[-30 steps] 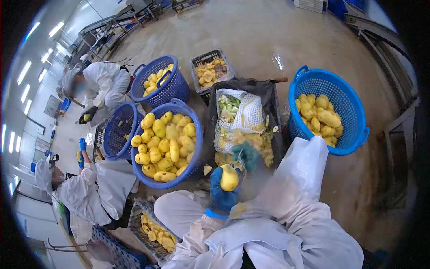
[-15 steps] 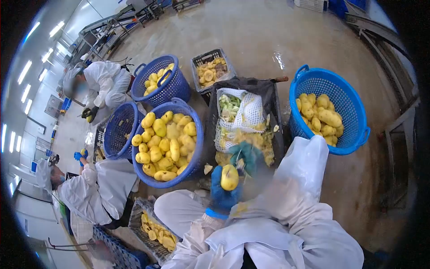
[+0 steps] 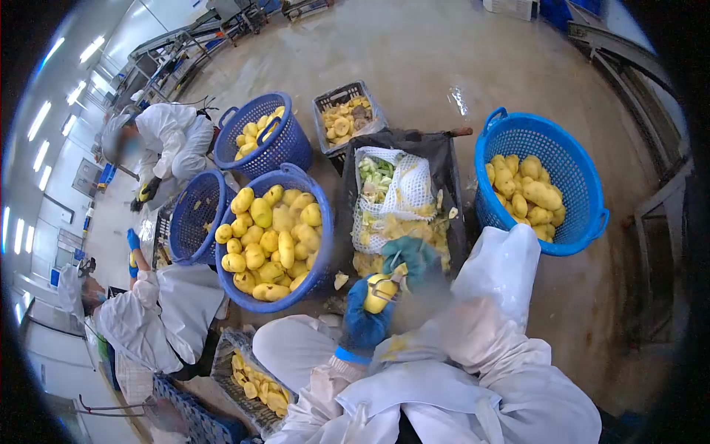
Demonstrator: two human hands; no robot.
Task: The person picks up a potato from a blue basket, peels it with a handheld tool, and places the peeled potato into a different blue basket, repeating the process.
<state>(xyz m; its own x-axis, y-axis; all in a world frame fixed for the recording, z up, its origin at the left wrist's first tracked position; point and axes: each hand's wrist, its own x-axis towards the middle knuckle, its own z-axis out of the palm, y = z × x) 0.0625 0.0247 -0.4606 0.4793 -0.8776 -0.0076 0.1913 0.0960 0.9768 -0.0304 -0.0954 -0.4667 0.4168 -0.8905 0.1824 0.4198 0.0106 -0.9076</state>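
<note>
My left hand (image 3: 364, 323), in a blue glove, is closed around a yellow peeled-looking potato (image 3: 378, 296). In a green glove, my right hand (image 3: 414, 260) grips a peeler (image 3: 399, 273), its metal head lying against the potato's upper right side. Both hands are over the near end of a dark-lined crate (image 3: 457, 244) that holds wet yellow peelings and white foam netting (image 3: 410, 189). To the left stands a purple-blue basket (image 3: 325, 255) heaped with yellow potatoes (image 3: 268, 240). Part of my right wrist is blurred.
A blue basket (image 3: 584, 166) with potatoes is on the right. Behind stand another potato basket (image 3: 294, 144) and a crate of cut pieces (image 3: 344, 122). Two co-workers in white (image 3: 137, 318) (image 3: 177, 137) sit at left. A crate of yellow pieces (image 3: 251, 377) lies beside my leg.
The peeler has come across onto the potato, its head now at the potato's upper right. The potato has tilted slightly in my left hand. The co-workers' hands have shifted.
</note>
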